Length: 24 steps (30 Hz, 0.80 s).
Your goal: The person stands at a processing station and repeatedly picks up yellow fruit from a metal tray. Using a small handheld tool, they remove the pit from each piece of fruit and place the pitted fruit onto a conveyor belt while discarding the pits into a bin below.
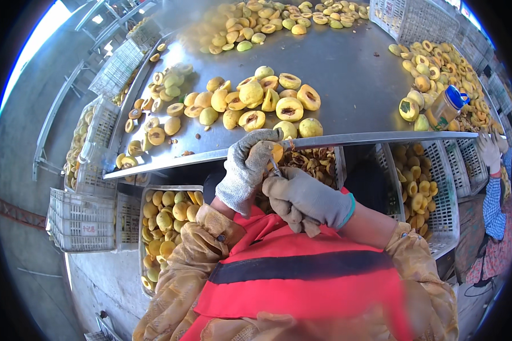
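My gloved left hand (248, 167) is wrapped round a yellow peach piece (277, 152) just below the table's metal rim. My right hand (304, 199), in a grey glove, grips a small metal tool (275, 167) whose end is at the peach. Beyond both hands, halved and whole peaches (250, 99) lie in a loose group on the steel table (347, 85). Below my hands, a crate of brown pits and scraps (316, 162) shows partly, behind my hands and red apron (296, 284).
Peach crates stand left (170, 221) and right (421, 187) of me. More crates (82, 221) are stacked at left. Piles lie at the far (267, 20) and right (426, 68) table sides, with a blue-lidded jar (444, 108). A co-worker's gloved hand (489, 150) is at right.
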Available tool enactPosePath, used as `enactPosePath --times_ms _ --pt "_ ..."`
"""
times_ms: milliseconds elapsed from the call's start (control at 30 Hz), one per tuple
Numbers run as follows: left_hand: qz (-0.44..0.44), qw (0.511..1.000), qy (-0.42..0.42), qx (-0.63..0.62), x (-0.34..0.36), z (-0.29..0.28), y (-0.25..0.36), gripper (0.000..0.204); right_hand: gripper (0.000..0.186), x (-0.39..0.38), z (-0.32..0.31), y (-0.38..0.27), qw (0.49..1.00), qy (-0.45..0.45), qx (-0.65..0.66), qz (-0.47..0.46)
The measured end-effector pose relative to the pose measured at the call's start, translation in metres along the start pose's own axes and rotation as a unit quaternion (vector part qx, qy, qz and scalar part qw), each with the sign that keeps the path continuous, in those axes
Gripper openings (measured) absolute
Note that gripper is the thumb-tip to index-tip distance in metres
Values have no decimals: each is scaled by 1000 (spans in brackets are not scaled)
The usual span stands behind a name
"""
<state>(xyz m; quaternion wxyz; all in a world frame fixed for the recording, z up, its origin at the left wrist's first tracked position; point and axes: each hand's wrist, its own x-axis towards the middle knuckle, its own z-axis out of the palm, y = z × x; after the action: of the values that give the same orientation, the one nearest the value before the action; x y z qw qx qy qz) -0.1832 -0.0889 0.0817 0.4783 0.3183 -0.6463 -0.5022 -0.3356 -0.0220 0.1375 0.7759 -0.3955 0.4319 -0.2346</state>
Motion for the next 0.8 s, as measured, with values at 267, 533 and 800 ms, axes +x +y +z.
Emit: enactPosePath --times_ms 267,533,800 --pt "-184 968 -168 -1 12 -3 15 39 16 1 -20 15 998 -64 29 6" --pt "-102 976 -116 -154 10 13 -19 51 15 11 -39 32 971 -161 177 -3" --pt "-167 886 63 -428 -14 -21 -37 60 18 16 -53 44 992 -105 67 10"
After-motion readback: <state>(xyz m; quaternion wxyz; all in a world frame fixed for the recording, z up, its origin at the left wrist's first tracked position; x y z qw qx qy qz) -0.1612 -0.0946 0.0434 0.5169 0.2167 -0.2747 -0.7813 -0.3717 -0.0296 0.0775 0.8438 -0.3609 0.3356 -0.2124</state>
